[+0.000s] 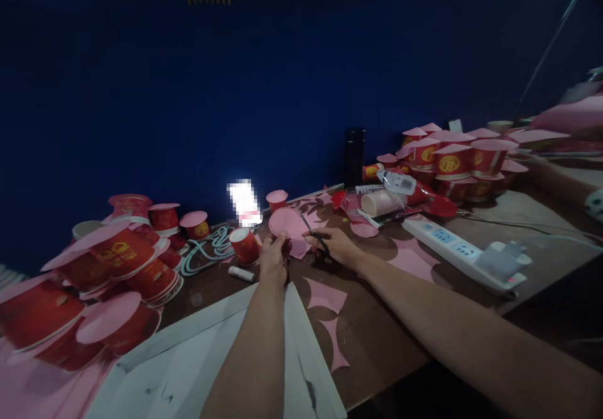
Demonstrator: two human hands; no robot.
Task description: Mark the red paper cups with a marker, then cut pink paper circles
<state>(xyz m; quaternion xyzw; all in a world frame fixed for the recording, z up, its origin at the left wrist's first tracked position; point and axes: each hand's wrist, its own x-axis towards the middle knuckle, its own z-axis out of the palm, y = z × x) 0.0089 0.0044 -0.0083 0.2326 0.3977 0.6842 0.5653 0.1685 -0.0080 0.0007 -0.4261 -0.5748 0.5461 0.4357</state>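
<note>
In my left hand [274,259] is a piece of pink paper [286,223], pinched at its lower edge between thumb and fingers. My right hand [333,246] is closed around a pair of dark scissors [311,225], whose blades reach up along the right side of the paper. Just left of my left hand stands a red paper cup [245,247] with a white rim. A small white tube [242,274] lies in front of that cup. Behind the paper, another red cup [277,200] has a pink disc on top.
Red cups with pink discs are stacked at left [117,262] and back right [452,161]. A white power strip [452,249], a pack of paper cups [382,204], a black bottle [355,155] and pink offcuts [325,295] surround my arms. A white box lid [188,356] lies in front. Another person's arm [556,180] shows far right.
</note>
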